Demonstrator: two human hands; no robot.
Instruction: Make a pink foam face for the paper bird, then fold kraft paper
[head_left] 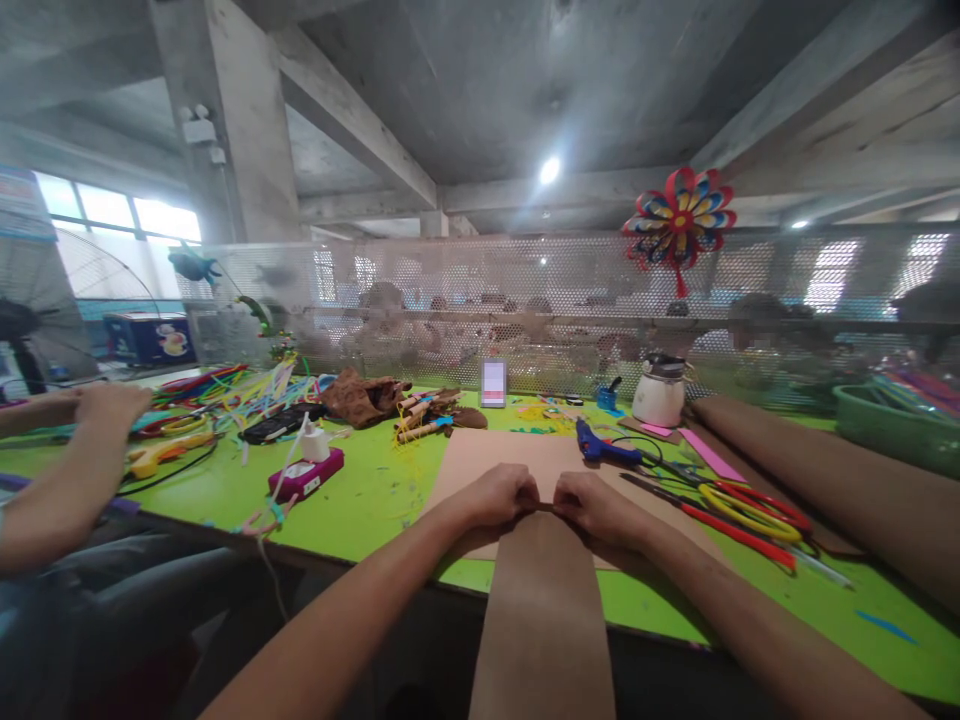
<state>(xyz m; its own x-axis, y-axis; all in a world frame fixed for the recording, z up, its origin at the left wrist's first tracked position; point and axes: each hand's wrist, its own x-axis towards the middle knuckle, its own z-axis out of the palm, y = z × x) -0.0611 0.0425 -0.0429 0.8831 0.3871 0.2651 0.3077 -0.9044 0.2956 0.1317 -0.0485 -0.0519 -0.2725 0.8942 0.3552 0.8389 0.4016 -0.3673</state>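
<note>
A long strip of brown paper (546, 610) runs from the table down toward my body. My left hand (506, 494) pinches the left side of its far end, where a narrow band looks folded or rolled. Close beside it, my right hand (589, 503) pinches the right side of that same end. Both hands rest over a flat tan sheet (469, 462) on the green table. To the right of my right hand lie a blue glue gun (606, 448), a red-handled long tool (742, 540) and scissors with yellow and red handles (757, 508).
A purple power strip (307, 474) with a white plug and cable sits left. A phone (493, 383) stands upright at the back. A kettle-like jar (660, 390) and a brown roll (817, 470) are right. A co-worker's arms (82, 450) reach in from the left.
</note>
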